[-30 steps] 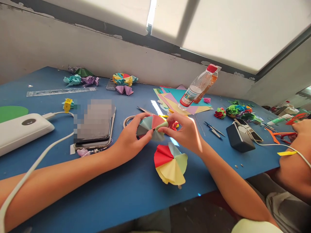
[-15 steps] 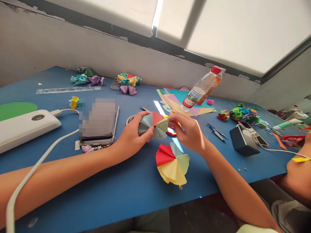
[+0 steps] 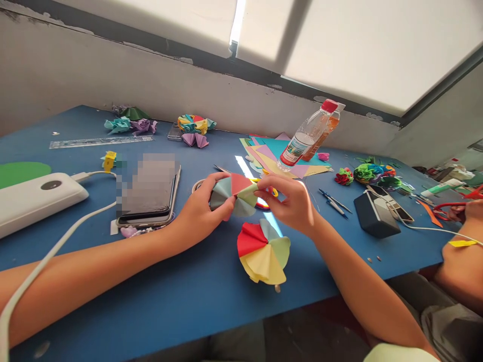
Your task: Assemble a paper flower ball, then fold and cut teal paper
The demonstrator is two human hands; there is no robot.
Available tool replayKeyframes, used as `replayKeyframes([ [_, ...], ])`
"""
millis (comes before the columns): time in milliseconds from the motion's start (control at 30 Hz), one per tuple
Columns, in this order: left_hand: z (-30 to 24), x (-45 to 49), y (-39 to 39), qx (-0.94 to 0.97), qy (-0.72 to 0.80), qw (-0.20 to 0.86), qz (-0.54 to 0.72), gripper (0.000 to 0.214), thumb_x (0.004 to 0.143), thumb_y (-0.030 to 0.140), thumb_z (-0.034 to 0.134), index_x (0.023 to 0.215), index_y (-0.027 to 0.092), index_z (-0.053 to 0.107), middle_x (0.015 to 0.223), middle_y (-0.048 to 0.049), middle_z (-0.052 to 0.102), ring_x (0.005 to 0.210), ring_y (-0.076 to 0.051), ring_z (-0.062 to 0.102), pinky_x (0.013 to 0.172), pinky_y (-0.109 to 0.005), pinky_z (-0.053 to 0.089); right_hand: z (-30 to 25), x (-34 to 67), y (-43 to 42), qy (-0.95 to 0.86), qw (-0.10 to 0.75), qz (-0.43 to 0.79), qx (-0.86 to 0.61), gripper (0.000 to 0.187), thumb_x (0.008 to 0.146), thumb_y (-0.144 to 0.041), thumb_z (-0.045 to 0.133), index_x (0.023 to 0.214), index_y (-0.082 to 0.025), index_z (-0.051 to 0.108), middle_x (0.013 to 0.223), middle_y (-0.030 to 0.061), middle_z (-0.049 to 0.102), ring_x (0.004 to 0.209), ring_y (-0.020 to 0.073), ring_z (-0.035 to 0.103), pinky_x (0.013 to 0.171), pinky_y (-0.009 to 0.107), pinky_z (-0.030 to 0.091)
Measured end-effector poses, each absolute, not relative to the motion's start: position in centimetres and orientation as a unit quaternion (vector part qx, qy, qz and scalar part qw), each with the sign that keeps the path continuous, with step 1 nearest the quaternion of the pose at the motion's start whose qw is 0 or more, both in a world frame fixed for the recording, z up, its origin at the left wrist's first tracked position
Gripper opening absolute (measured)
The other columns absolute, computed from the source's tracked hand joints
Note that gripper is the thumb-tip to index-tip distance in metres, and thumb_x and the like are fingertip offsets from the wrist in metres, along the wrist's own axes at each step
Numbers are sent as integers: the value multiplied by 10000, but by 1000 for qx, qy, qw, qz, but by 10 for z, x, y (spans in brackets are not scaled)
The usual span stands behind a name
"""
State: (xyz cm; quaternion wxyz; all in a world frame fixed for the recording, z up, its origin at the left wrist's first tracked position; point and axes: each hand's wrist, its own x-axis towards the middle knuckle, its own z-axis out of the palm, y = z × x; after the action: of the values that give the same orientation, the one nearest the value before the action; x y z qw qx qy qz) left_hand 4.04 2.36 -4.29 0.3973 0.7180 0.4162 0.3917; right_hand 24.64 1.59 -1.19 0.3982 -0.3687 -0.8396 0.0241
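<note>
Paper folded into a many-coloured rosette [image 3: 234, 195] sits between both hands, just above the blue counter [image 3: 188, 296]. The left hand [image 3: 198, 213] cups it from the left, with its fingers [image 3: 225, 212] clamped on the rim. The right hand [image 3: 292, 203] pinches the right edge, thumb and forefinger together on a green fold. A second rosette [image 3: 264, 251] lies flat on the counter just below the hands. A phone [image 3: 149, 193] lies left of the left hand. Further left is a power bank [image 3: 35, 198] with its cable [image 3: 56, 246]. Behind, a bottle [image 3: 307, 136] stands tilted over coloured sheets [image 3: 271, 156]. Another person's hand [image 3: 470, 211] shows at the right edge.
</note>
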Motion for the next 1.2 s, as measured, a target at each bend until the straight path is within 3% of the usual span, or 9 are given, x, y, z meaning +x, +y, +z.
replayKeyframes([
  [267,-42,41,26,705,453,370,401,480,831,453,560,1232,201,479,784,5,615,692,-164,602,607,-257,482,-12,251,19,-827,402,99,-381,167,906,-155,448,881,-172,612,752,21,649,682,117,592,625,260,491],
  [567,-45,40,28,698,450,375,412,494,849,448,558,1266,207,446,809,12,612,724,-145,594,633,-226,480,-11,248,15,-800,434,26,-414,28,821,-178,592,812,-180,619,743,19,660,649,118,582,576,261,494],
  [1200,-44,42,27,692,443,382,423,477,845,432,569,1247,205,449,802,8,626,720,-154,615,617,-237,499,-9,241,6,-778,458,23,-430,111,807,-161,602,801,-184,711,733,30,698,612,123,598,507,256,490],
])
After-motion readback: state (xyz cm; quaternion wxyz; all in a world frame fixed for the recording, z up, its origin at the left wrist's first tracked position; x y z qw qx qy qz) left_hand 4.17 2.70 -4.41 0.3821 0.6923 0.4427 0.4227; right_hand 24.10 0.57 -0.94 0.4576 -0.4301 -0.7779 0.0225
